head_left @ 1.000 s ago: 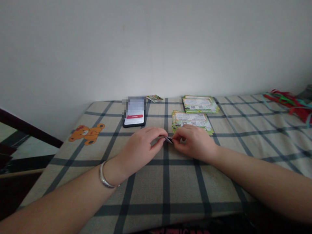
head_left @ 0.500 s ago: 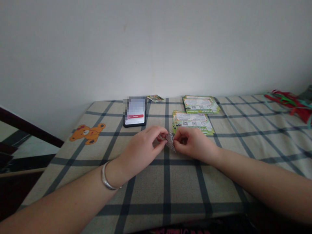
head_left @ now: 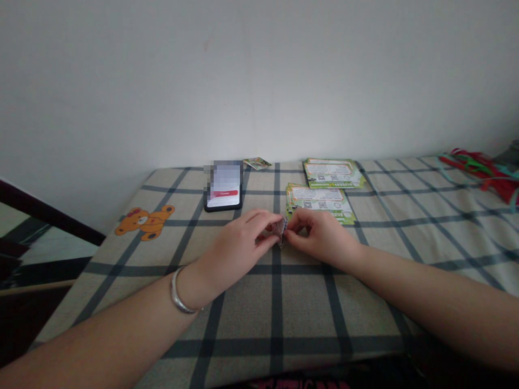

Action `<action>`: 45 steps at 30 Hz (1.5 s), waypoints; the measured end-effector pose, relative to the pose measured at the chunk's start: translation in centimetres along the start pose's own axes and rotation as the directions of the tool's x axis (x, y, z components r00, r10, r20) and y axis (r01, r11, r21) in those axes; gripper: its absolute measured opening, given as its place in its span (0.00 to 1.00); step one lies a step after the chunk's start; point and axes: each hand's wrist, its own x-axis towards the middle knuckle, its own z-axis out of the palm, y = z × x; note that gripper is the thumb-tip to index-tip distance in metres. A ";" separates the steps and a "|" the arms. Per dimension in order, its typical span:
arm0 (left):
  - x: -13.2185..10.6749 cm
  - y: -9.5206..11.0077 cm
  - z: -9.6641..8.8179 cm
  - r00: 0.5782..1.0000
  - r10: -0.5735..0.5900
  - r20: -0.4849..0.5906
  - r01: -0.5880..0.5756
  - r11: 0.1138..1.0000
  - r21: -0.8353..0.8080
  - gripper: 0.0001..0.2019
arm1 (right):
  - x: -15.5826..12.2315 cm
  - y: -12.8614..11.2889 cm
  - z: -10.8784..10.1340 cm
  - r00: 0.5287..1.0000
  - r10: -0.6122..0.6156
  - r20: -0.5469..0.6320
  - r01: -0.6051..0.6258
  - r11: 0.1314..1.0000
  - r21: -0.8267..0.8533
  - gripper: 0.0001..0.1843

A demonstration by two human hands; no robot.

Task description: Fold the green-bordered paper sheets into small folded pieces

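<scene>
Bear cut-out leftmost on the checked counter, then phone. Left hand: grip pinching small folded piece (paper, probably) between both hands. Its lower corner, slanting rightward half a second ago, now points down; suggests turning by fingertips. Right hand: thumb and finger pinching its right side; green cards behind.
</scene>
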 end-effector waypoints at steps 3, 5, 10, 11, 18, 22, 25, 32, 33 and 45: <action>0.1 0.1 0.0 1.000 -0.004 0.008 0.004 1.000 -0.023 0.18 | 0.1 0.3 0.1 0.999 -0.031 -0.013 0.031 0.999 0.008 0.03; 0.2 0.2 -0.1 1.000 -0.027 0.006 0.027 0.999 -0.039 0.18 | 0.1 0.5 0.1 0.998 -0.050 -0.024 0.050 0.999 0.021 0.04; 0.3 0.5 -0.2 0.994 -0.106 0.025 0.108 0.988 -0.112 0.16 | 0.1 0.6 0.1 0.996 -0.090 -0.016 0.091 0.994 0.068 0.08; 0.3 0.5 -0.1 0.992 -0.122 0.028 0.125 0.983 -0.131 0.16 | 0.1 0.6 0.1 0.995 -0.095 -0.014 0.095 0.992 0.077 0.08; 0.3 0.3 0.1 0.983 -0.179 0.041 0.184 0.951 -0.249 0.13 | 0.0 0.6 0.1 0.991 -0.131 -0.035 0.133 0.989 0.058 0.07; 0.5 0.4 0.1 0.983 -0.184 0.026 0.185 0.957 -0.223 0.12 | 0.0 0.4 0.0 0.988 -0.151 -0.045 0.153 0.987 0.048 0.08; 0.4 0.3 0.2 0.981 -0.194 0.022 0.193 0.944 -0.268 0.13 | 0.0 0.3 0.0 0.984 -0.167 -0.053 0.169 0.985 0.041 0.09; 0.4 -0.4 0.2 0.983 -0.183 0.030 0.184 0.949 -0.256 0.10 | -0.1 0.5 -0.1 0.977 -0.206 -0.057 0.206 0.978 0.005 0.09; 0.5 -0.4 0.1 0.983 -0.180 0.028 0.181 0.955 -0.235 0.10 | 0.0 0.6 -0.1 0.977 -0.205 -0.054 0.205 0.979 -0.002 0.08; 0.5 -1.0 -0.1 0.984 -0.166 0.066 0.176 0.969 -0.175 0.11 | 0.4 1.1 -0.5 0.964 -0.266 -0.016 0.256 0.942 -0.215 0.09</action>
